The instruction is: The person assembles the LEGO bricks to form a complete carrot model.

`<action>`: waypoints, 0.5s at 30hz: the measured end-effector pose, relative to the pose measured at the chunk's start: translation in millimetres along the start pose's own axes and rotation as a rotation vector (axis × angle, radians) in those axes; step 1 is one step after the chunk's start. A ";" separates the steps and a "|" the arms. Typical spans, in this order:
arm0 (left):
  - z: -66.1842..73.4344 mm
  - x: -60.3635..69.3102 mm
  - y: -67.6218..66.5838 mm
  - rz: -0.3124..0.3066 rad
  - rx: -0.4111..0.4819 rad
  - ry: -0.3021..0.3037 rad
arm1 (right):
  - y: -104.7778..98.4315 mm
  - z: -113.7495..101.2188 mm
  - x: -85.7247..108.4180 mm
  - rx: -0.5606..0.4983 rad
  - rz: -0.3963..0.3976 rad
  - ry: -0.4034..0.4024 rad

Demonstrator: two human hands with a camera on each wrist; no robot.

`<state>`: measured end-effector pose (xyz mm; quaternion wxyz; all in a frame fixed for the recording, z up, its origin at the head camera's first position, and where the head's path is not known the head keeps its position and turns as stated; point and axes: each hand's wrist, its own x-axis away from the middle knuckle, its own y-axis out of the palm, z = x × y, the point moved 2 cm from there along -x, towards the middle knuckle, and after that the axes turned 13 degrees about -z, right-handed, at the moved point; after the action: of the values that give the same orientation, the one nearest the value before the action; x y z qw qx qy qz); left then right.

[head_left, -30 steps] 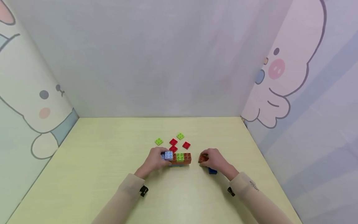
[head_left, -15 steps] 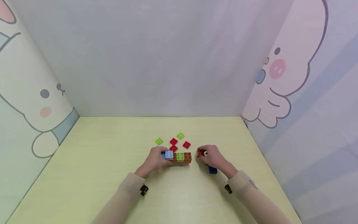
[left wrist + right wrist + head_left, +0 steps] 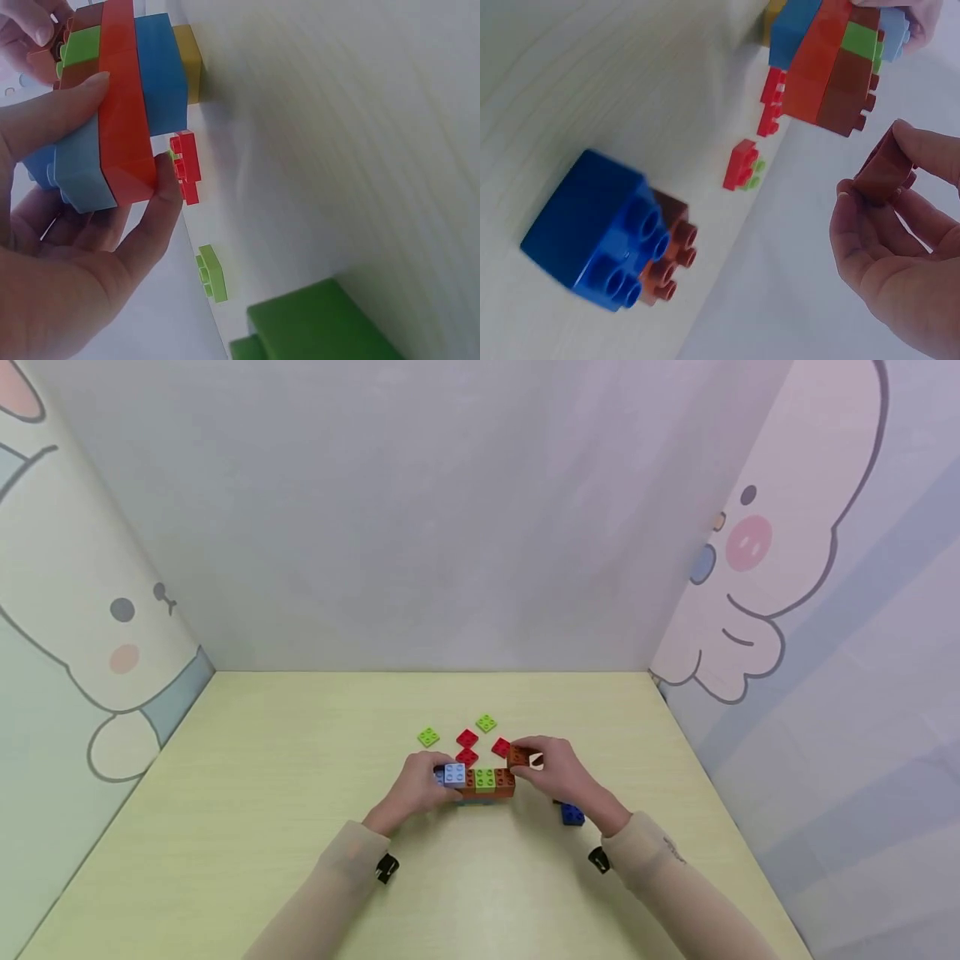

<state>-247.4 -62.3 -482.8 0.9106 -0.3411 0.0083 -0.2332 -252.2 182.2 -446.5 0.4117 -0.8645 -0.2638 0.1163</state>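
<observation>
My left hand (image 3: 415, 785) grips the left end of a toy-brick build (image 3: 126, 127). It has a yellow brick (image 3: 187, 64) and a blue brick (image 3: 161, 75) at the bottom, then a long orange-red layer (image 3: 814, 71). Light blue, brown and green bricks make up its upper row. A light blue brick (image 3: 454, 775) stands highest, beside my fingers. My right hand (image 3: 561, 768) pinches a brown brick (image 3: 885, 172) between thumb and fingers. In the right wrist view, this brick hangs apart from the build, near its brown end.
Behind the build lie several flat red plates (image 3: 467, 738) and green plates (image 3: 428, 737). A dark blue brick (image 3: 592, 225) and another brown brick (image 3: 673, 240) sit below the right forearm. Close to the left wrist camera is a green brick (image 3: 322, 326).
My right hand has lifted the brown brick and carried it left, to the build's right end. More of the dark blue brick now shows. The left hand holds still.
</observation>
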 end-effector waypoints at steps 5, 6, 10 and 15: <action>-1.2 0.3 -2.3 0.007 -0.017 0.006 | 6.7 -12.0 -5.4 0.004 -0.043 -0.034; -1.4 0.2 -2.9 0.005 -0.016 0.009 | 7.9 -14.0 -6.6 0.005 -0.051 -0.041; 0.5 -0.1 -3.2 0.005 -0.032 0.039 | 12.8 -16.9 -8.2 -0.006 -0.068 -0.070; 3.1 0.9 -1.7 0.009 -0.046 0.069 | 17.4 -18.0 -8.6 -0.017 -0.092 -0.099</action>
<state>-246.7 -61.9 -479.3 0.9028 -0.3535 0.0467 -0.2404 -245.6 156.7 -448.7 0.3956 -0.8482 -0.3242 0.1376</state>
